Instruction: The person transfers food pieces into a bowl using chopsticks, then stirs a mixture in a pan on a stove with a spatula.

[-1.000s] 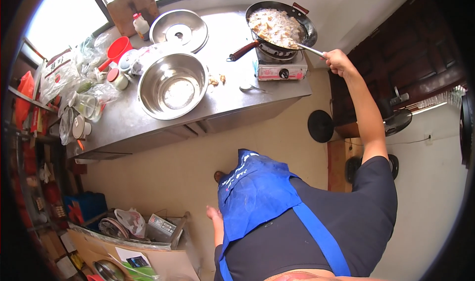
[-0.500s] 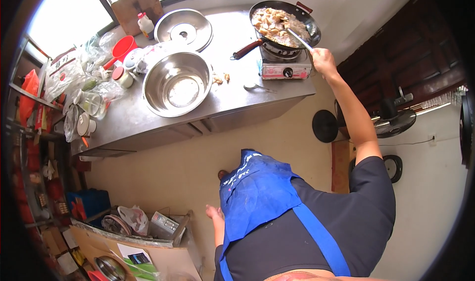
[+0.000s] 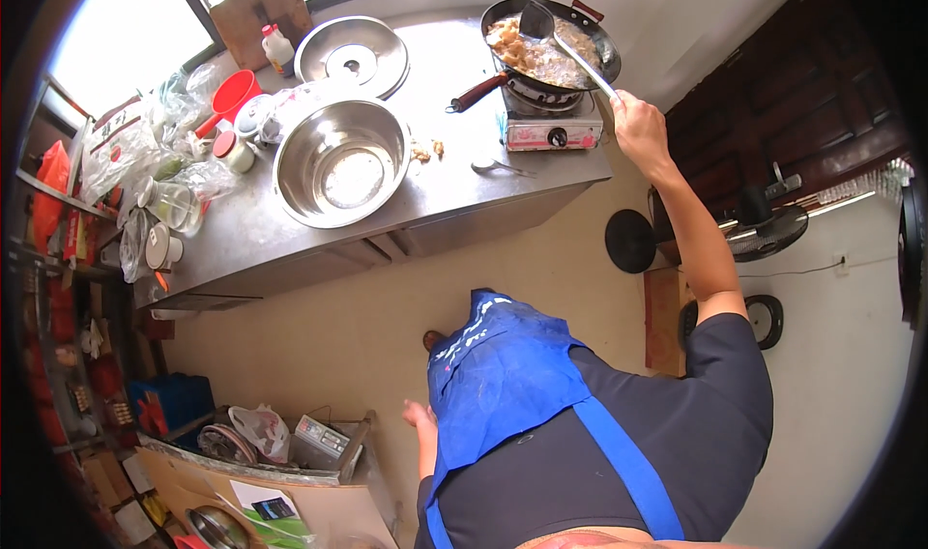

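My right hand (image 3: 640, 129) is closed round the pale handle of a wok spatula (image 3: 585, 64). Its dark blade is raised over the wok (image 3: 607, 51), showing its broad face. Chunks of light brown food (image 3: 510, 42) lie at the wok's left side, and bubbling liquid covers the rest. The wok rests on a portable gas stove (image 3: 553, 133), its wooden handle pointing left toward me. My left hand (image 3: 418, 414) hangs low beside the blue apron (image 3: 503, 365), away from the counter; it holds nothing that I can see, and its fingers look loosely apart.
On the steel counter (image 3: 435, 201) stand a large steel basin (image 3: 290, 172), a stacked steel bowl (image 3: 314, 51), a spoon (image 3: 498, 168), a red ladle (image 3: 232, 95), jars and plastic bags. A fan (image 3: 773, 235) stands right. Behind on the left is a cluttered cabinet (image 3: 372, 481).
The spatula has come up out of the food, so its blade now shows above the wok. Food sits more to the left, with more liquid exposed. My left hand stays about the same.
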A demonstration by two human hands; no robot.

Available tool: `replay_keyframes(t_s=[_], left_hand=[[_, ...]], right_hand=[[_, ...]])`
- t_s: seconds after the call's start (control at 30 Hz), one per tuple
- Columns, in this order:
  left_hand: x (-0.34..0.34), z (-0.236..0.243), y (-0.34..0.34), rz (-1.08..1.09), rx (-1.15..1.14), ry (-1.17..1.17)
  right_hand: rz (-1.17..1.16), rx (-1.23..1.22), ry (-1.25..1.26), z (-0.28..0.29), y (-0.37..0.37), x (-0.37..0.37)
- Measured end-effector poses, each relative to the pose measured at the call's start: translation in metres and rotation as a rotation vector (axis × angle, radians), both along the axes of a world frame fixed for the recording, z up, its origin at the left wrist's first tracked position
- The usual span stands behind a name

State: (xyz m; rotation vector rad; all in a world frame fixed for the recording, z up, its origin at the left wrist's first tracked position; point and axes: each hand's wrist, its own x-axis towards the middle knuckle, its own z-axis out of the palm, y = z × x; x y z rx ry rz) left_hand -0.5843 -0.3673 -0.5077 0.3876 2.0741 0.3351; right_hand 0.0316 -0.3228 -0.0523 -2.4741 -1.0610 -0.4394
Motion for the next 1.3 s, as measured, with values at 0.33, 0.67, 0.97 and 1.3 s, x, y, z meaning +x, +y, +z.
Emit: replay_keyframes(t_s=[0.33,0.67,0.97,1.3], left_hand=[[-0.019,-0.051,0.013,0.127,0.158,0.057],[-0.002,-0.005,-0.001,0.09,0.063,0.011],[-0.011,-0.004,-0.003,0.117,0.017,-0.051],[-0.007,-0.008,-0.014,0.181,0.11,-0.019]], right_hand=[[0.06,-0.017,0.095,0.014,0.006,-0.018],[0.04,-0.294,-0.246,-0.018,0.01,-0.012],[0.005,-0.317,-0.265,-0.035,0.012,0.027],[-0.095,-0.244,-0.242,-0.014,0.005,0.069]])
